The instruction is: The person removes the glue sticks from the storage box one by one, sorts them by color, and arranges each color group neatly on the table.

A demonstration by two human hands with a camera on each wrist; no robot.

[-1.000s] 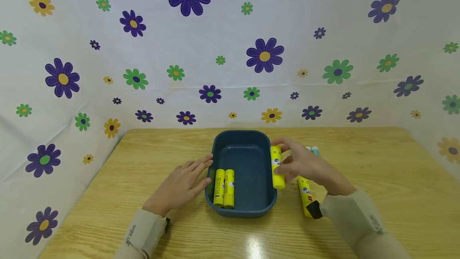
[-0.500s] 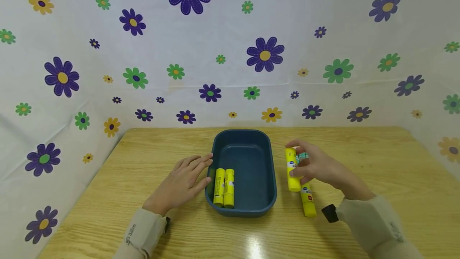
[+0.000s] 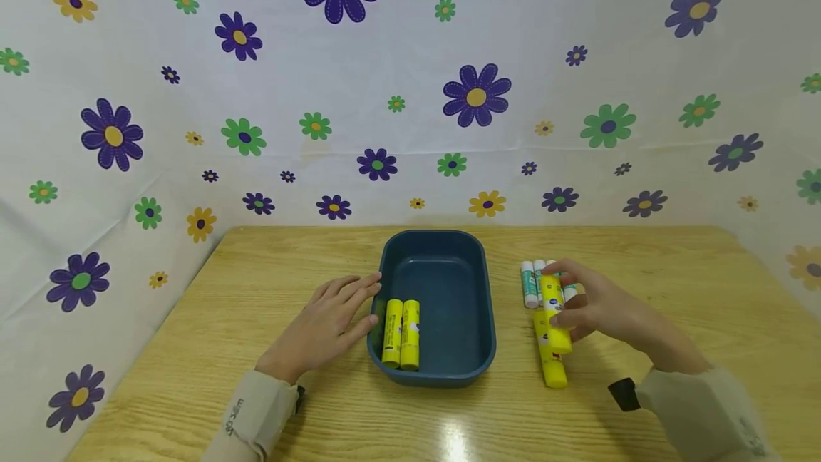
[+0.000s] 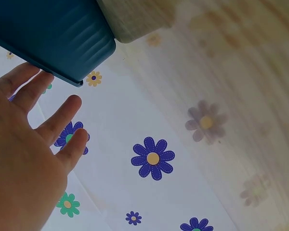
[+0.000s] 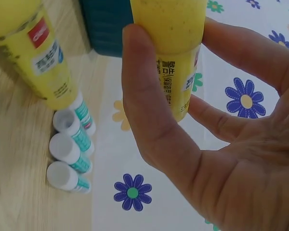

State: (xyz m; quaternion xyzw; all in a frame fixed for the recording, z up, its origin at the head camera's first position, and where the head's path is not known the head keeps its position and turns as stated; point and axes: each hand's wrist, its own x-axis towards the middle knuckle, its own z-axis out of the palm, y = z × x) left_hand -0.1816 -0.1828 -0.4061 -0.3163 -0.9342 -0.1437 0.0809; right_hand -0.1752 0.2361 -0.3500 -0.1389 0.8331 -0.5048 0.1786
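Observation:
My right hand (image 3: 603, 311) pinches a yellow glue stick (image 3: 560, 339) between thumb and fingers, to the right of the blue bin (image 3: 452, 319). Seen from above, the held stick overlaps another yellow glue stick (image 3: 554, 375) on the table. In the right wrist view, the thumb presses one side of the held glue stick (image 5: 176, 29) and fingers lie on the other. My left hand (image 3: 323, 325) has its fingers extended, fingertips right at the bin's left rim. Inside the bin, two yellow glue sticks, a left one (image 3: 392, 335) and a right one (image 3: 410, 335), lie side by side at the near left.
Several small white-and-teal glue sticks (image 3: 529, 285) lie in a row behind the right hand, partly covered by it. The wooden table (image 3: 288, 255) ends at a flower-print cloth (image 3: 398, 63) that hangs at the back and sides.
My right hand has carried the yellow glue stick rightward, from beside the bin's right rim to over the yellow one on the table. More white-and-teal sticks show. My left hand has stayed put.

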